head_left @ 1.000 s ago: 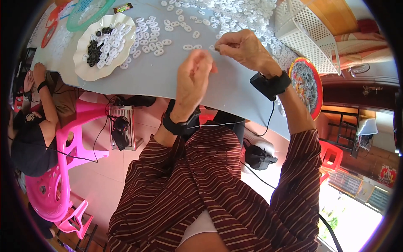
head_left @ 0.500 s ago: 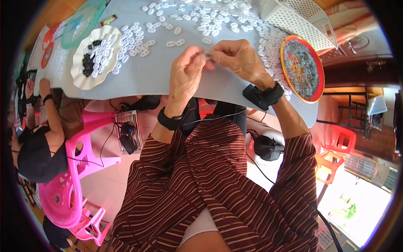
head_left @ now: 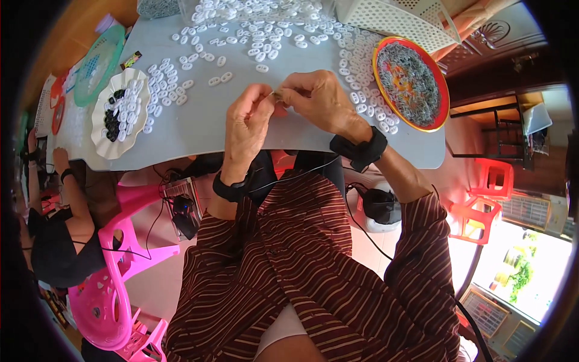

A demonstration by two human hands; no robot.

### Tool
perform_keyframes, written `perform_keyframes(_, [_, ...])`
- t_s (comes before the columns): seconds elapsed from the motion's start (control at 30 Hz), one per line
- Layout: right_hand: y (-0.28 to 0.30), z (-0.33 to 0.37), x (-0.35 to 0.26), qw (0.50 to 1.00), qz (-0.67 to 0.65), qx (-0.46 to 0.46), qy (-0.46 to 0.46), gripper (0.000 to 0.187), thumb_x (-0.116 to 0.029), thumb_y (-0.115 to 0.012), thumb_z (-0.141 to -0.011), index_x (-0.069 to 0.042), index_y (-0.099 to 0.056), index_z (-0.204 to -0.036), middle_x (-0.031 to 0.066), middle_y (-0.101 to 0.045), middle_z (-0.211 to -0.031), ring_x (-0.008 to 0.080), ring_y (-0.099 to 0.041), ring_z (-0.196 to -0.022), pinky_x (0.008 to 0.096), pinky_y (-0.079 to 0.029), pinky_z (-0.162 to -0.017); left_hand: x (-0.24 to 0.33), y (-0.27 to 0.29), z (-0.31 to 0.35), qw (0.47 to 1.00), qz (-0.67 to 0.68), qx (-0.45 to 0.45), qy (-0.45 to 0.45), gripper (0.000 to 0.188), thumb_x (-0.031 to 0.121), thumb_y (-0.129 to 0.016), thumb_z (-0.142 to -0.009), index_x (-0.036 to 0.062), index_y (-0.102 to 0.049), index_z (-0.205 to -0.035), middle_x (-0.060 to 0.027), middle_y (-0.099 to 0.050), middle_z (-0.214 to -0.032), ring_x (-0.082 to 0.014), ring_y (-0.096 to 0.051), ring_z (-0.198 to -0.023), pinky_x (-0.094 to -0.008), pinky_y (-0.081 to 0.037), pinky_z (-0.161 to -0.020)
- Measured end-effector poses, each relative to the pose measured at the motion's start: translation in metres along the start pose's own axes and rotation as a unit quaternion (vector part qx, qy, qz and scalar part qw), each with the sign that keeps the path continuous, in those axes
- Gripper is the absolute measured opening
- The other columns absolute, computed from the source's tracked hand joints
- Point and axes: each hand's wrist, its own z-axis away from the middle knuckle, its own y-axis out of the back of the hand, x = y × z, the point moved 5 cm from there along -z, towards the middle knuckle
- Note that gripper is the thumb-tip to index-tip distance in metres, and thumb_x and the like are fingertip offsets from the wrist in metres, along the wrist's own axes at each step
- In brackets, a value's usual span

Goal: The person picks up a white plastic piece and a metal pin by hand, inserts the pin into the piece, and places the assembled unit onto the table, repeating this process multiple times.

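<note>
My left hand (head_left: 247, 123) and my right hand (head_left: 322, 102) meet above the table's near edge, fingertips pinched together. Between them is a small, darkish piece (head_left: 277, 95), too small and covered to name. Both thumbs and forefingers press on it. Beyond the hands, white oval pieces with two holes (head_left: 220, 79) are scattered over the table. To the left stands a cream scalloped dish (head_left: 102, 143) holding white and black pieces. On the right lies a red-rimmed plate (head_left: 445, 99) heaped with tiny grey metal parts (head_left: 405, 78).
A clear tray (head_left: 187, 13) of white pieces and a white perforated basket (head_left: 392, 24) stand at the back. At far left is a green basket (head_left: 90, 90). A person (head_left: 66, 241) sits left, near a pink chair (head_left: 123, 289). Thin cables hang below the table (head_left: 289, 136).
The view has shifted, so the table's contents sit farther left and more of the back tray shows. Both hands still pinch together at the fingertips, now lower and farther left in the picture.
</note>
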Motion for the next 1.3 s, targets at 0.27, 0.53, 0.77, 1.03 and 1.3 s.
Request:
perform_keyframes(0.27, [0.037,-0.07,0.02,0.977,0.202,-0.011,0.071,0.017,-0.018,-0.059,-0.085,-0.004,-0.067,-0.091,0.0098,-0.065,-0.068,0.0155,-0.061,-0.06,0.0297,-0.049,-0.059,0.006,0.006,0.008,0.999,-0.022,0.0,-0.035,0.007,0.007,-0.055,-0.089,0.0008,-0.056,-0.088,0.0001,-0.06,-0.07,-0.0021,-0.046,-0.061,-0.0182,-0.037,-0.053])
perform_keyframes(0.53, [0.009,-0.122,0.031,0.929,0.302,-0.024,0.214,0.027,-0.009,-0.062,-0.079,-0.009,-0.066,-0.106,0.0125,-0.063,-0.108,0.0293,-0.064,-0.087,0.0356,-0.052,-0.079,0.006,-0.003,0.011,0.999,0.013,-0.036,-0.001,0.008,0.008,-0.055,-0.088,-0.0003,-0.053,-0.086,-0.0015,-0.058,-0.068,-0.0042,-0.047,-0.061,-0.021,-0.039,-0.053])
perform_keyframes(0.77, [0.012,-0.105,0.028,0.948,0.25,-0.034,0.196,0.021,-0.014,-0.065,-0.078,-0.008,-0.069,-0.097,0.0116,-0.065,-0.101,0.0266,-0.064,-0.084,0.0337,-0.052,-0.075,0.005,-0.002,0.011,0.999,0.019,-0.031,0.025,0.008,0.008,-0.055,-0.088,0.0002,-0.054,-0.087,-0.0008,-0.056,-0.067,-0.0035,-0.046,-0.061,-0.0196,-0.037,-0.053])
perform_keyframes(1.03, [0.07,-0.076,0.028,0.953,0.29,0.04,0.076,0.017,-0.016,-0.061,-0.08,-0.003,-0.07,-0.085,0.0101,-0.066,-0.067,0.0177,-0.065,-0.061,0.028,-0.052,-0.06,-0.001,-0.001,0.006,0.999,0.04,-0.008,-0.019,0.008,0.008,-0.054,-0.09,0.001,-0.056,-0.087,0.0002,-0.058,-0.07,-0.0027,-0.048,-0.063,-0.0177,-0.037,-0.055])
perform_keyframes(1.3, [0.091,-0.027,0.03,0.947,0.303,0.027,0.1,0.016,-0.014,-0.063,-0.078,0.001,-0.069,-0.081,0.012,-0.064,-0.064,0.0173,-0.061,-0.055,0.0284,-0.048,-0.054,0.003,0.0,0.006,0.998,-0.033,-0.003,-0.046,0.007,0.007,-0.054,-0.09,0.0007,-0.056,-0.089,-0.0005,-0.059,-0.07,-0.0014,-0.043,-0.058,-0.0179,-0.035,-0.052])
